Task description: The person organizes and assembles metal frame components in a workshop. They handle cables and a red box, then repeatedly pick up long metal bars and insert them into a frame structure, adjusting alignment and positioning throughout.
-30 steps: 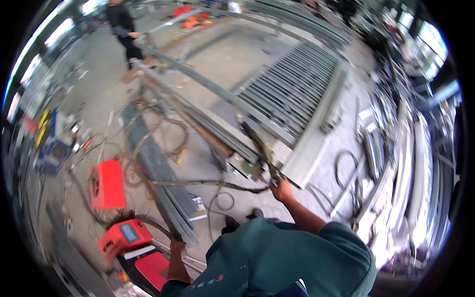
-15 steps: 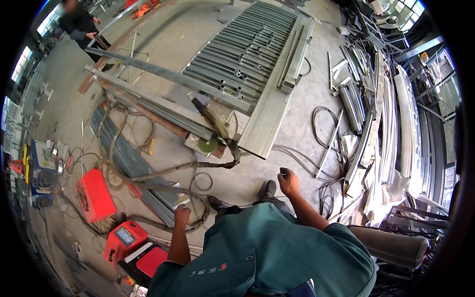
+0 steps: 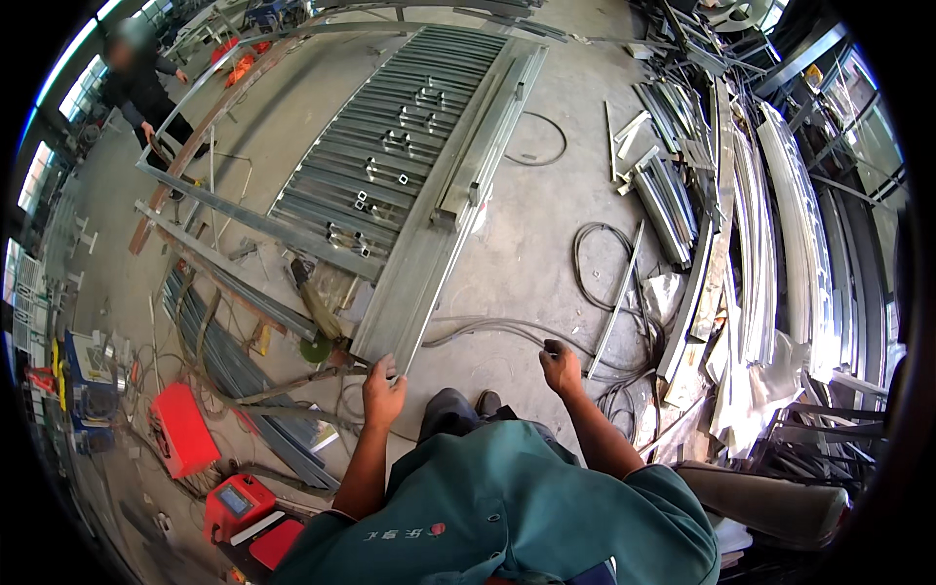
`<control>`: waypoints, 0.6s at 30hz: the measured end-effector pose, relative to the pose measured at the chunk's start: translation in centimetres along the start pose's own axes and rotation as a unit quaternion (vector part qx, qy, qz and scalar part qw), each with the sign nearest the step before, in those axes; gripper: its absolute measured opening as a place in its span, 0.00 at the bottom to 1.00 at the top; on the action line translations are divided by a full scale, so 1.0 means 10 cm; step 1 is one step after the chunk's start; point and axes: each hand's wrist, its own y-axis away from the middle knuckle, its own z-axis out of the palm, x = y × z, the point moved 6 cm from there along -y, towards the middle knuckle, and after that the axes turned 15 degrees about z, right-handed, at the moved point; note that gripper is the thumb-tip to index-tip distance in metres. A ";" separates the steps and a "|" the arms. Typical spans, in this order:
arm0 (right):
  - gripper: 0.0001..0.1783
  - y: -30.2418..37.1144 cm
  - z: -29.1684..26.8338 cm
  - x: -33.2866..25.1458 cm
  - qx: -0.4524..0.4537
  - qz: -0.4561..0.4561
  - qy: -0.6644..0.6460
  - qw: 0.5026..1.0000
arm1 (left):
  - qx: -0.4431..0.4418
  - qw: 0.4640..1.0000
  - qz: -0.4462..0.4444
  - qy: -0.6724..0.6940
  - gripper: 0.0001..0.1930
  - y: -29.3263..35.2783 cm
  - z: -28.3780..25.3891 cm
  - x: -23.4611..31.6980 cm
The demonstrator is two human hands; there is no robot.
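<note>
My left hand (image 3: 383, 394) is raised with its fingers loosely apart, holding nothing that I can see. In the picture it borders the near end of a wide, flat metal beam (image 3: 402, 310); whether it touches the beam is unclear. My right hand (image 3: 562, 370) is held out over the floor, its fingers bent but apart, with nothing visible in it. Beyond the left hand, a row of parallel metal tubes (image 3: 405, 117) makes up a rack-like panel beside the beam. A cloth-wrapped tool with a cable (image 3: 314, 300) lies left of the beam's near end.
Cables (image 3: 585, 283) coil on the floor to the right, before a heap of metal profiles (image 3: 673, 200). Red machines (image 3: 185, 429) and long grey strips (image 3: 244, 370) lie at the left. Another person (image 3: 146, 88) stands at the far left by a metal frame (image 3: 244, 210).
The beam and panel have shifted left in my view. My left hand has risen from beside the grey strips to near the beam's end, its fingers spreading. My right hand stays at about the same height.
</note>
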 end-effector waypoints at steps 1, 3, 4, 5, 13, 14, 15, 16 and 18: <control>0.25 -0.13 -0.04 -0.03 0.003 -0.006 -0.004 1.000 | -0.006 1.000 0.004 -0.005 0.27 -0.15 0.10 0.04; 0.25 -0.36 -0.10 -0.13 -0.006 -0.003 -0.019 1.000 | -0.017 1.000 0.013 -0.011 0.28 -0.44 0.28 0.15; 0.25 -0.46 -0.11 -0.20 -0.011 -0.002 -0.024 1.000 | -0.019 1.000 0.008 -0.013 0.28 -0.58 0.35 0.19; 0.26 -0.58 -0.07 -0.26 -0.024 0.001 -0.033 0.999 | -0.020 1.000 0.003 -0.014 0.28 -0.72 0.41 0.21; 0.27 -1.72 -0.30 -1.07 -0.099 -0.006 -0.027 0.995 | 0.046 0.998 -0.032 0.028 0.24 -1.73 1.14 -0.10; 0.28 -1.90 -0.34 -1.16 -0.096 -0.013 -0.012 0.995 | 0.058 0.997 -0.037 0.032 0.24 -1.85 1.22 -0.16; 0.29 -2.17 -0.39 -1.11 -0.083 -0.032 0.014 0.996 | 0.049 0.996 -0.064 0.040 0.23 -1.94 1.34 -0.24; 0.29 -2.44 -0.43 -1.03 -0.089 -0.013 0.001 0.996 | 0.037 0.994 -0.098 0.042 0.23 -2.01 1.41 -0.21; 0.30 -2.92 -0.51 -1.00 -0.100 0.024 -0.037 0.994 | 0.010 0.986 -0.159 0.038 0.22 -2.19 1.42 -0.10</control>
